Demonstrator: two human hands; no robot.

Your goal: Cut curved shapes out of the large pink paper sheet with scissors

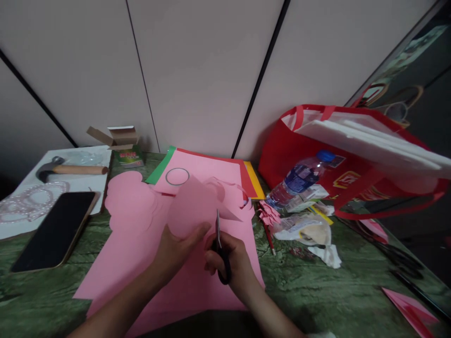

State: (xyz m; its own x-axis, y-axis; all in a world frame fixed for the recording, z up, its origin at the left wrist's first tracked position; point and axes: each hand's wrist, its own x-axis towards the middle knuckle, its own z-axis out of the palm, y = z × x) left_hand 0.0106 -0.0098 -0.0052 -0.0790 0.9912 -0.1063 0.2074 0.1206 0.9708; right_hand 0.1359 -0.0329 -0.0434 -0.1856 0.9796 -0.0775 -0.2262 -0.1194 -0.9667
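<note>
My left hand (181,249) grips the lower edge of a pink paper piece (193,206), thumb on top, above the sheets. The piece is rounded on its left, with a pointed strip reaching out to the right. In my right hand (230,260) is a pair of scissors (222,256) with dark handles, its blades pointing up beside the paper's right edge. Whether the blades touch the paper I cannot tell. Large pink sheets (211,291) lie beneath both hands. Several scalloped pink cutouts (132,202) are at the left.
Left are a phone (56,232), a hammer (77,169), bead strings (38,202) and an opened small box (128,152). Right are a red bag (282,145), a water bottle (299,180), a pencil (269,237), plastic wrapping (306,227) and a pink folded paper (410,307). A wall (197,75) stands behind.
</note>
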